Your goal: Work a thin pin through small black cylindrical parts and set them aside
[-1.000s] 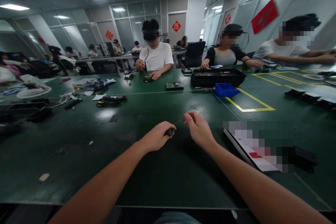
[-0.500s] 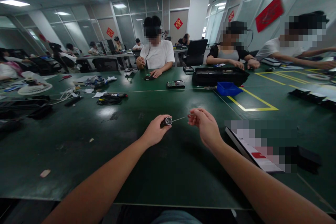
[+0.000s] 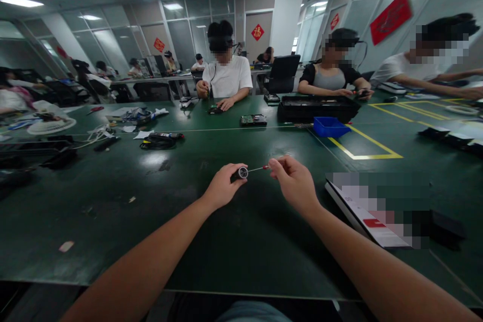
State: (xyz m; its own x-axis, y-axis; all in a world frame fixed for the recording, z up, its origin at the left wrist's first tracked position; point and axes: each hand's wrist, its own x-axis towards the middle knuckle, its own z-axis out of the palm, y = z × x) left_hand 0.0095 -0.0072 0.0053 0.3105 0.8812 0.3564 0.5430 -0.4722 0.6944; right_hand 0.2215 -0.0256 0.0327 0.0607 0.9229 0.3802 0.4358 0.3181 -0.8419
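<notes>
My left hand (image 3: 222, 187) is closed round a short black cylinder (image 3: 242, 173), whose silver-rimmed round end faces me and to the right. Its inside is too small to make out. Between the fingertips of my right hand (image 3: 296, 181) is the red handle of a thin screwdriver (image 3: 258, 168). The metal shaft points left, its tip at the cylinder's rimmed end; I cannot tell if it is inside. Both hands are raised over the green table (image 3: 241, 256), and the rest of the handle is hidden by my fingers.
Right of my right arm lies a white box (image 3: 362, 211), partly blurred, beside a black block (image 3: 447, 229). Farther off are a blue bin (image 3: 331, 127), a long black tray (image 3: 319, 109), a circuit board (image 3: 253, 119) and a coiled black cable (image 3: 161, 141). Co-workers sit across the table.
My right fingers have shifted on the screwdriver, so more of its red handle end shows. The shaft still points at the cylinder. My left hand has barely moved.
</notes>
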